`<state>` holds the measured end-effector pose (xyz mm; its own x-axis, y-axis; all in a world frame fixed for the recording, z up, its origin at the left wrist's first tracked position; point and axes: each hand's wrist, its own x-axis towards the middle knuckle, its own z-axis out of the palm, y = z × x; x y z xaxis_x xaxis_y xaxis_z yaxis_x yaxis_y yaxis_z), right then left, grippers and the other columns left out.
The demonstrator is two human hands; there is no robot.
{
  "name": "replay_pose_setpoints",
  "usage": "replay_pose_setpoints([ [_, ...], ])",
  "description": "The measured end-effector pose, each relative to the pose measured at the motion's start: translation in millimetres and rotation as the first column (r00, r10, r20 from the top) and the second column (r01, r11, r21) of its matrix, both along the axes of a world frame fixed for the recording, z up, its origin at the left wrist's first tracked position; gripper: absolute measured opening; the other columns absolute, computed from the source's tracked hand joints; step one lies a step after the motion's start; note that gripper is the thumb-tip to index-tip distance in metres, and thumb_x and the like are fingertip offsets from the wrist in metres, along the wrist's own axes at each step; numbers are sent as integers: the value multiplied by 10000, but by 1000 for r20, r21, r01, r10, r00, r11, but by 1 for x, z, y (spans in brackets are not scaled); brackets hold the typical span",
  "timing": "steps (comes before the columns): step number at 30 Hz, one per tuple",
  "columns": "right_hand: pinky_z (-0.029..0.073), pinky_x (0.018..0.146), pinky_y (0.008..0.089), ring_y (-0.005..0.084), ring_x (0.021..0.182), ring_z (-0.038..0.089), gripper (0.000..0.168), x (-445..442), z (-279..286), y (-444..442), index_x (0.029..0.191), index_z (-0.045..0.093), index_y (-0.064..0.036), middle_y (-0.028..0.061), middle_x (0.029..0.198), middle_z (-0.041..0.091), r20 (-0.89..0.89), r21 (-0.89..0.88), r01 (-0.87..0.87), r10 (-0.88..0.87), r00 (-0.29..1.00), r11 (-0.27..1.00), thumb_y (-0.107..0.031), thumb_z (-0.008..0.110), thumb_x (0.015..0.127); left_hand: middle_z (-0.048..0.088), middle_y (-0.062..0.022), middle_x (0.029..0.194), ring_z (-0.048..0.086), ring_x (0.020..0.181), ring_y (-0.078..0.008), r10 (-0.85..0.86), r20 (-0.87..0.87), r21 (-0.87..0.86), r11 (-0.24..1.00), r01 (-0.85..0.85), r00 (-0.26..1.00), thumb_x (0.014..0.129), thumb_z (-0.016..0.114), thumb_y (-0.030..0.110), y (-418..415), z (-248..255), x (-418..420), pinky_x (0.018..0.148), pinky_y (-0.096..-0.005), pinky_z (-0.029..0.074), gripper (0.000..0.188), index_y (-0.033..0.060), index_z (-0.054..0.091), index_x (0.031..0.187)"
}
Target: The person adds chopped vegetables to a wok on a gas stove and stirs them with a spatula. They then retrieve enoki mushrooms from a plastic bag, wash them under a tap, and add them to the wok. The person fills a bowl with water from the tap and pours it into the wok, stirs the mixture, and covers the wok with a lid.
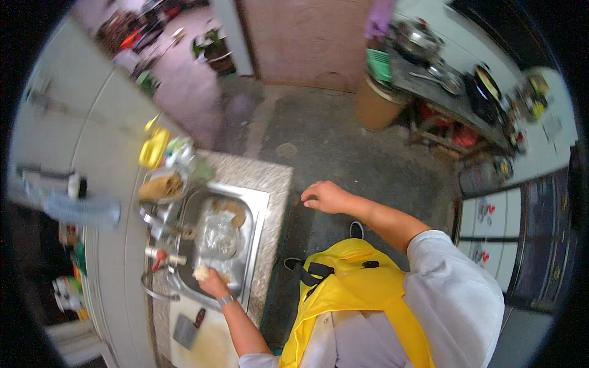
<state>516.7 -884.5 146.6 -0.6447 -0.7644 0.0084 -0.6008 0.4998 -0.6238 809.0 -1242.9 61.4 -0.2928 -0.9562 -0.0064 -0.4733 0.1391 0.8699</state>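
My left hand (214,284), with a band at the wrist, reaches over the near end of a stainless-steel sink (260,216). Its fingers are closed around a pale lump (201,272), too blurred to identify. A transparent vessel or bag (220,237) lies in the basin; glare hides which it is. Something brown (235,212) sits beside it. My right hand (326,197) hangs over the floor, right of the counter edge, with nothing seen in it. Its fingers are loosely bent, the thumb apart. Below the sink in view, a cleaver (186,330) rests on a white cutting board (216,342).
A faucet (158,225) and a red-handled tap (161,260) stand along the wall side. A yellow bottle (154,148) occupies the counter's far corner. Across the concrete floor (331,138) are a brown bin (378,106) and a dark worktop (425,87) bearing a metal pot (416,42).
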Motion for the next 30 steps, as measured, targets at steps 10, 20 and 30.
replay_pose_setpoints([
  [10,498,727,333,208,797,644,253,-23,-4,392,973,644,-64,93,875,674,264,60,654,-644,718,754,-264,602,823,549,-63,771,537,664,-202,9,-558,620,669,410,830,726,574,142,233,60,-235,645,-352,463,129,42,524,788],
  [20,497,694,319,187,746,639,208,-60,28,625,963,628,-30,92,826,670,411,-173,894,-795,446,413,-194,580,843,533,-51,710,532,637,-172,-313,-727,617,93,781,611,782,579,75,585,120,-506,563,-333,489,92,57,495,817],
  [30,494,697,324,226,761,638,216,-244,111,762,982,618,-52,108,850,657,216,-377,843,-849,482,383,-210,605,835,545,-83,674,544,592,-192,-450,-825,506,-321,800,342,771,550,64,932,153,-695,556,-312,475,57,13,535,754],
])
